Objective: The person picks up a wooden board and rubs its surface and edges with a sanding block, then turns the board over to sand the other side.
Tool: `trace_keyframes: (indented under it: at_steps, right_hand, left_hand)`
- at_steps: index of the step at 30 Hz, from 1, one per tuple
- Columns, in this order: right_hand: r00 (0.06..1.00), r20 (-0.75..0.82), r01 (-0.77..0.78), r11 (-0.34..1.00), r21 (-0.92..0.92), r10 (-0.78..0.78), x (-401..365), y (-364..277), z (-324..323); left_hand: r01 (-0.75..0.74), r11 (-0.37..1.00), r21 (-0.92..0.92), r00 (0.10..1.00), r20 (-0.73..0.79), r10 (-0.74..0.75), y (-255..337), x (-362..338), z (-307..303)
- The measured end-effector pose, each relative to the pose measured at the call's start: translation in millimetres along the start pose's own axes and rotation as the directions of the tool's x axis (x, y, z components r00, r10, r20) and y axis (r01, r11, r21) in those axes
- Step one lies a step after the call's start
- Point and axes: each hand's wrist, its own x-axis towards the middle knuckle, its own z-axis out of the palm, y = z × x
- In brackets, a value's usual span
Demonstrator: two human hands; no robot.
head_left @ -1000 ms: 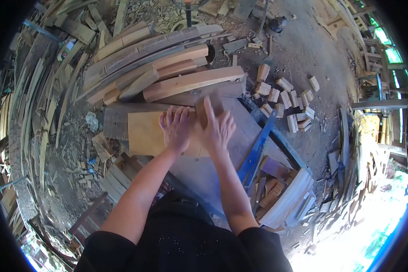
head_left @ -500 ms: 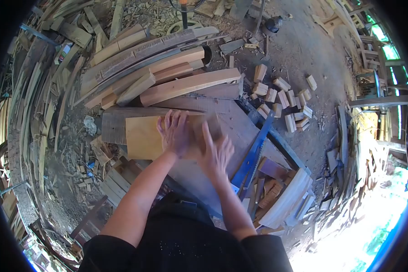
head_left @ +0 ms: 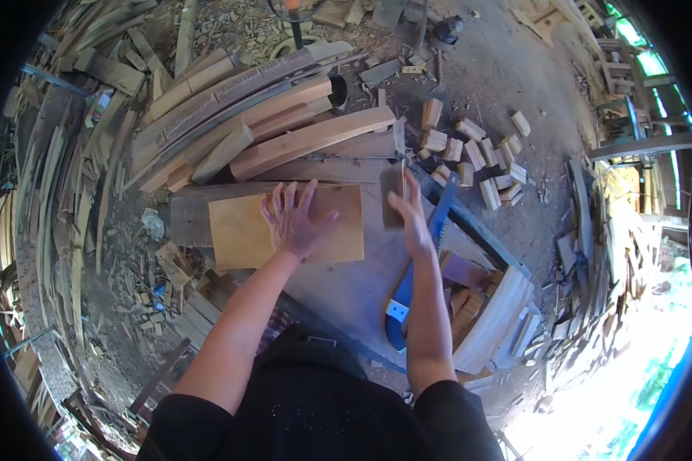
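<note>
A light rectangular board (head_left: 238, 230) lies on the work surface in front of me. My left hand (head_left: 294, 223) rests on it with the fingers spread. To the right of the board, my right hand (head_left: 412, 215) grips a small dark wooden block (head_left: 392, 196), which is slightly blurred. Just beyond that hand is a saw with a blue blade (head_left: 440, 211); its blue handle (head_left: 397, 311) lies nearer me, partly behind my right forearm.
Long timbers (head_left: 311, 142) are stacked beyond the board. Several small cut blocks (head_left: 477, 154) are scattered on the ground at the right. Offcuts (head_left: 477, 319) lie beside my right forearm, and wood strips (head_left: 46, 192) pile up on the left.
My right hand has moved right, off the board, with the dark block in it. My left hand stays on the board, its fingers now more widely spread.
</note>
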Motion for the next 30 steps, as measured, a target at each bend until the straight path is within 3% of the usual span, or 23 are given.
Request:
trace_keyframes:
  at_steps: [3,5,9,11,14,17,21,23,24,26,28,30]
  right_hand:
    - [0.999,0.043,-0.017,0.999,0.044,0.015,-74.3,20.8,17.7]
    - [0.993,-0.013,0.114,0.981,-0.159,-0.117,-89.4,52.9,35.6]
    - [0.996,-0.014,0.085,0.987,-0.135,-0.088,5.5,43.5,36.1]
    - [0.989,0.139,0.024,0.985,0.173,-0.048,36.5,11.9,42.3]
    - [0.991,0.103,0.079,0.992,0.097,-0.089,-26.8,42.7,26.4]
    - [0.995,0.093,0.028,0.997,0.071,-0.034,-80.6,63.5,18.1]
    - [0.996,0.092,-0.004,0.987,0.159,-0.01,3.7,25.7,35.4]
    - [0.977,0.192,-0.137,0.96,0.246,0.09,39.5,14.3,36.2]
    - [0.979,0.183,-0.132,0.957,0.257,0.086,31.1,21.6,32.6]
    - [0.99,0.138,0.018,0.996,0.09,-0.03,-7.2,42.2,21.8]
    - [0.991,0.135,-0.002,0.999,0.049,-0.005,-68.7,58.0,12.8]
    - [0.994,0.099,-0.043,0.998,0.052,0.038,-80.8,59.4,12.8]
  left_hand:
    - [-0.006,1.0,0.017,1.0,-0.002,0.006,1.1,2.3,-1.4]
    - [-0.021,0.999,0.043,1.0,0.009,0.021,-0.5,3.5,-1.8]
    - [-0.012,0.998,0.067,0.999,0.043,0.009,1.8,-0.4,-2.2]
    - [0.0,0.997,0.078,0.998,0.055,-0.004,2.5,3.7,-3.5]
    - [-0.031,0.996,0.083,0.999,0.023,0.029,0.2,4.2,-0.8]
    - [-0.032,0.997,0.076,0.999,0.02,0.03,0.5,4.9,-1.7]
    - [-0.047,0.993,0.106,0.999,-0.004,0.048,-1.4,4.9,2.7]
    - [-0.047,0.993,0.107,0.999,0.009,0.046,-0.4,4.1,-0.3]
    - [-0.061,0.992,0.111,0.998,0.014,0.06,-0.6,3.3,-1.1]
    - [-0.059,0.992,0.114,0.998,-0.006,0.06,-0.2,4.2,1.4]
    - [-0.068,0.992,0.106,0.998,-0.007,0.069,-0.4,4.8,-0.3]
    - [-0.067,0.992,0.103,0.998,-0.012,0.069,0.7,4.7,0.1]
